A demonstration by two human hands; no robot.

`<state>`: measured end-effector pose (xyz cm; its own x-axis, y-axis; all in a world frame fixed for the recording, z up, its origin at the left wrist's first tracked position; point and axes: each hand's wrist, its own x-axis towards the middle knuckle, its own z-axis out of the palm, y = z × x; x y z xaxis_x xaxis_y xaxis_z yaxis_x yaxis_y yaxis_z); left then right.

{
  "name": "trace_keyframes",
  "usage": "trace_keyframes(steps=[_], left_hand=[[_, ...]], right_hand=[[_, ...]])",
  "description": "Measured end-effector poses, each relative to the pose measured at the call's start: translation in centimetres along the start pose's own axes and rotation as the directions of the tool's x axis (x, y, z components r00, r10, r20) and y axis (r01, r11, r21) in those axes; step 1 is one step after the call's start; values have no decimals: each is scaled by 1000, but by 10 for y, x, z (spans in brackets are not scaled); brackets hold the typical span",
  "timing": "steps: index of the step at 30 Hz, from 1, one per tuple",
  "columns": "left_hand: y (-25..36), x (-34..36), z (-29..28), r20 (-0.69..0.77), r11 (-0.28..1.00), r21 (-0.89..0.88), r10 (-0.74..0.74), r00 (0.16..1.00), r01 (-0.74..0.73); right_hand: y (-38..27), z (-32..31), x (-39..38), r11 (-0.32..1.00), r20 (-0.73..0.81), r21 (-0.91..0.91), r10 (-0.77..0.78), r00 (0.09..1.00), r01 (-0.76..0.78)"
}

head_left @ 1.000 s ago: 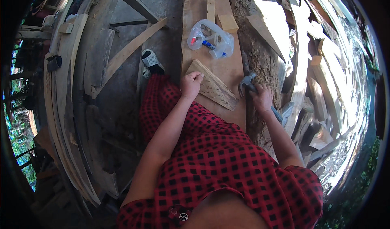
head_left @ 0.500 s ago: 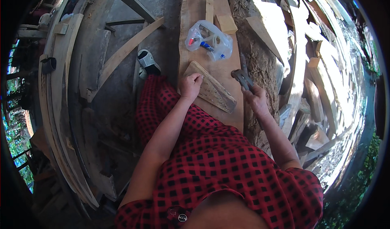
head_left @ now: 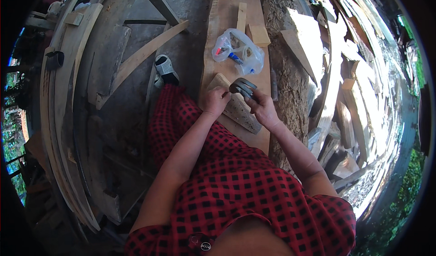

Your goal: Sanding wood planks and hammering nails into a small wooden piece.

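My right hand (head_left: 264,110) is closed round the handles of dark metal pincers (head_left: 244,87). Their rounded head is just right of my left hand (head_left: 215,102), above a weathered piece of wood (head_left: 244,114). My left hand's fingers are pinched together over the wood's near-left side; what is between them is too small or hidden to make out. The wood lies slantwise on a broad brown plank (head_left: 223,11) in front of me. Beyond it on the plank rests a clear plastic bag (head_left: 254,51) with red and blue items inside.
A small wooden block (head_left: 259,35) and a narrow stick (head_left: 241,17) lie behind the bag. Rough bark-like timber (head_left: 288,88) runs along the plank's right, with a heap of boards (head_left: 352,97) beyond. Long boards (head_left: 61,120) and a curved wooden strip (head_left: 141,51) stand at left.
My right hand has brought the pincers leftward, from beside the wood to above it, close to my left hand. The left hand stays pinched at the wood.
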<state>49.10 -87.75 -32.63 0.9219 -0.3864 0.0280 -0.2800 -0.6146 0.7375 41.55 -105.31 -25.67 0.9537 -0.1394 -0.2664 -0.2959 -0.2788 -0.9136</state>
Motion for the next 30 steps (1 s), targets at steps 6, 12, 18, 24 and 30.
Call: trace_keyframes(steps=[6,12,18,24,30], left_hand=[[-5,-2,3,-49,999,-40,4,999,-6],[-2,-3,-1,-46,999,-18,-47,998,46],[-5,-3,0,-1,998,-26,-56,998,56],[-11,-3,-1,25,996,21,-84,996,83],[-14,-5,0,-14,996,-62,-59,998,58]], right_hand=[[1,6,10,975,31,-220,-24,999,30],[-35,4,-3,991,21,-127,-45,999,47],[6,9,7,940,7,-316,-136,991,132],[-27,10,-10,995,49,-99,27,998,-22],[-2,21,2,983,-24,87,-161,987,163]])
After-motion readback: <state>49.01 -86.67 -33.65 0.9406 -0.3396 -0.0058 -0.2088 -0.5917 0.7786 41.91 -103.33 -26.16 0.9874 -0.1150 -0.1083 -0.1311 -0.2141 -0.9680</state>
